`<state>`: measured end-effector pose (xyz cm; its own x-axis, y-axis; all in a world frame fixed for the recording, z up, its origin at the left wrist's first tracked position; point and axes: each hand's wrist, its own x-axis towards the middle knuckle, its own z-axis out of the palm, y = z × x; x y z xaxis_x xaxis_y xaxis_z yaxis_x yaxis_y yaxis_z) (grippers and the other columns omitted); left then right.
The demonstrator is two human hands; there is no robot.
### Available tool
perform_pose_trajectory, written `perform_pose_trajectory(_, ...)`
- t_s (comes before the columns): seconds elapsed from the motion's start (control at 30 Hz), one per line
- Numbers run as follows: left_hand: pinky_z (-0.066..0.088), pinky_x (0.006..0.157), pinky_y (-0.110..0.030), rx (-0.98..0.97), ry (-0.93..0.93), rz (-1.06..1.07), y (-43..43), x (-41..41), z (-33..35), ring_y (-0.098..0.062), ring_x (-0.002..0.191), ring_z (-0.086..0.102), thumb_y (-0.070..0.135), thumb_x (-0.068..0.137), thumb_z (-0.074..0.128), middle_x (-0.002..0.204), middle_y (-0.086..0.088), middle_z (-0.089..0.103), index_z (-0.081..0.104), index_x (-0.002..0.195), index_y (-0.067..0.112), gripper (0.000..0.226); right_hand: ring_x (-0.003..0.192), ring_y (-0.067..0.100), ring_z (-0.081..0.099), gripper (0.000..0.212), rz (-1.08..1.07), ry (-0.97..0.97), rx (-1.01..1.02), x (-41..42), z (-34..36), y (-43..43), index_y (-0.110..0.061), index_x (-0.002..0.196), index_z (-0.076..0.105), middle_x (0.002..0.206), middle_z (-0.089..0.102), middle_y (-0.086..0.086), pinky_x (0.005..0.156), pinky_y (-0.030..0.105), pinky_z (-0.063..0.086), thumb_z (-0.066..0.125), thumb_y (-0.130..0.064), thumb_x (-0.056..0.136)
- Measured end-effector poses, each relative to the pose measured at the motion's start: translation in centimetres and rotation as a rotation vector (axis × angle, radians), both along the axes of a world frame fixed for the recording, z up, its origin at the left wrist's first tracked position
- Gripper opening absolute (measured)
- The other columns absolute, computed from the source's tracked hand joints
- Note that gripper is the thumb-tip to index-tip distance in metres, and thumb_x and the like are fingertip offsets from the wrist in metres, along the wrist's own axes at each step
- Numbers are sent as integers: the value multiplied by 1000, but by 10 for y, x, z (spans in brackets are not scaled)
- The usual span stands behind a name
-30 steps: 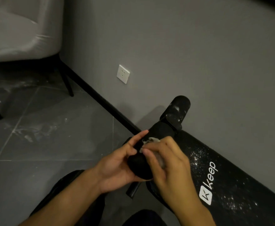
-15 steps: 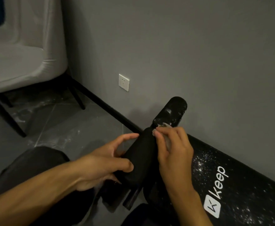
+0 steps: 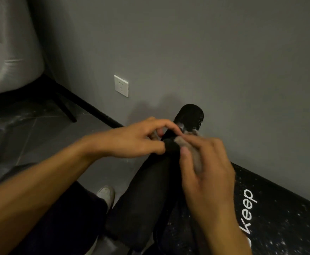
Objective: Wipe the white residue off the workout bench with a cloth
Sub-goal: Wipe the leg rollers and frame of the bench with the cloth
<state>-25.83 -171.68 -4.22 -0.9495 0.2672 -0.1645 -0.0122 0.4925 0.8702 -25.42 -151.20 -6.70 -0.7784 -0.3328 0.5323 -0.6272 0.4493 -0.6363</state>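
Note:
The black workout bench lies along the grey wall, its pad marked "keep" and speckled with white residue. Its black foam roller runs from the lower middle up to a far end that still carries white specks. My left hand grips the narrow middle of the roller bar, thumb and fingers curled round it. My right hand presses a small greyish cloth onto the roller just below the far end, fingers curled over it. The cloth is blurred and mostly hidden under my fingers.
A grey upholstered chair on black legs stands at the upper left. A white wall socket sits low on the wall. The dark tiled floor shows white smears. My dark trouser leg and a white shoe are below my left arm.
Both hands have moved up the roller toward its far end. My left hand shifted from the near roller section to the narrow middle. The camera view has tilted closer.

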Motion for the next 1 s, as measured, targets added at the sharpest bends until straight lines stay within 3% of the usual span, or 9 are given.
perform_pose_trajectory(0.1, 52, 87, -25, 47, 27, -60, -7, -2, -15, -9, 107, 58, 46, 75, 63, 121, 6, 45, 54, 124, 60, 52, 85, 2, 56, 20, 98, 7, 200, -13, 4, 9, -24, 115, 68, 101, 52, -7, 72, 11, 43, 60, -27, 97)
perform_pose_trajectory(0.2, 47, 85, -14, 133, 39, -73, -11, -2, -26, -6, 105, 57, 32, 82, 65, 123, 5, 43, 54, 126, 58, 52, 82, 2, 56, 17, 84, 12, 184, -13, 8, 7, -23, 113, 70, 98, 50, -5, 71, 12, 43, 61, -26, 98)
perform_pose_trajectory(0.33, 51, 84, -25, 212, 96, -47, -6, -3, -37, -7, 104, 53, 41, 79, 65, 115, 6, 44, 52, 126, 56, 52, 77, 7, 55, 21, 102, 61, 346, -22, 17, -10, -25, 114, 69, 100, 50, -5, 64, 24, 49, 58, -31, 97)
perform_pose_trajectory(0.4, 53, 89, -34, 197, 126, -54, -7, -1, -39, -13, 108, 53, 44, 78, 62, 117, 4, 43, 52, 128, 55, 53, 78, 4, 54, 22, 132, 35, 383, -17, 22, 0, -29, 112, 70, 98, 48, -10, 66, 21, 46, 57, -34, 95)
perform_pose_trajectory(0.53, 53, 91, -36, 224, 162, -43, -6, 0, -41, -13, 109, 52, 44, 79, 61, 119, 4, 43, 51, 130, 54, 53, 72, 6, 54, 25, 59, 51, 464, -18, 32, 0, -30, 110, 70, 95, 49, -9, 61, 24, 49, 53, -38, 94)
perform_pose_trajectory(0.63, 52, 91, -37, 228, 197, -23, -4, 2, -43, -17, 109, 53, 41, 81, 60, 120, 0, 45, 49, 132, 49, 53, 79, 11, 58, 21, 130, 48, 414, -18, 28, -16, -29, 116, 68, 102, 51, -6, 65, 30, 52, 57, -33, 98)
perform_pose_trajectory(0.77, 51, 91, -35, 218, 192, 5, -2, 4, -43, -14, 108, 52, 43, 78, 59, 120, 5, 43, 48, 133, 48, 56, 79, 3, 59, 20, 95, 1, 344, -10, 25, -4, -35, 108, 71, 95, 51, -13, 64, 21, 49, 57, -42, 96)
perform_pose_trajectory(0.87, 52, 88, -36, 214, 202, 4, -1, 2, -45, -16, 106, 52, 42, 78, 59, 119, 1, 43, 49, 135, 41, 57, 75, 2, 55, 20, 33, 60, 383, -20, 20, -6, -31, 109, 71, 93, 48, -13, 66, 19, 46, 57, -37, 96)
perform_pose_trajectory(1.0, 50, 87, -30, 253, 181, 11, 0, 2, -46, -15, 104, 51, 41, 76, 57, 118, 1, 43, 50, 131, 43, 56, 91, -7, 56, 20, -4, 45, 236, -3, 5, 3, -28, 107, 72, 97, 56, -12, 79, 3, 39, 58, -32, 93)
